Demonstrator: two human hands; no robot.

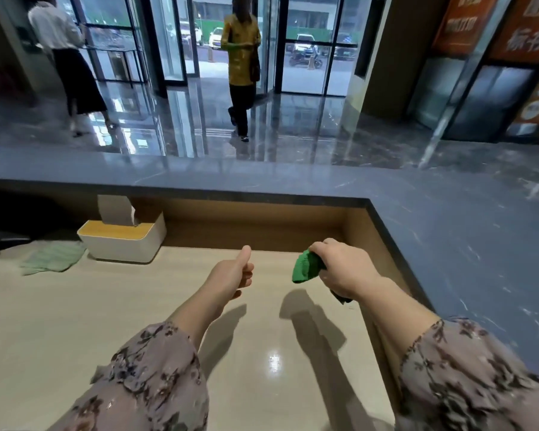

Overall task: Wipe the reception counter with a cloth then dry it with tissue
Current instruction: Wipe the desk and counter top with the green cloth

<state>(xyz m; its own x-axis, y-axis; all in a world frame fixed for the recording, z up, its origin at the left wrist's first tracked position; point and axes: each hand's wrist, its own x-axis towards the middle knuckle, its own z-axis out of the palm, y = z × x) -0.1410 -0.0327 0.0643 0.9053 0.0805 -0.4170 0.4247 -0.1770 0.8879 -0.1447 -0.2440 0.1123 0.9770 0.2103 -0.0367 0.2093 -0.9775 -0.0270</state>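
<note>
A lobby w/ a glossy dark marble floor (308, 129) is seen at the far side, closed off by black-framed glass doors (175, 42), through which daylight, parked cars (304, 45) and a scooter (305, 61) are shown. At far R a dark pillar (395, 57) and orange banners (523, 29) w/ white characters are set; a person in white top (59, 29) is placed far L, a person in yellow (241, 57) at centre. Nearer, the L-shaped reception counter (448, 231) is topped in grey veined stone, w/ a pale lower desk (59, 321) marked by light glare.
</note>
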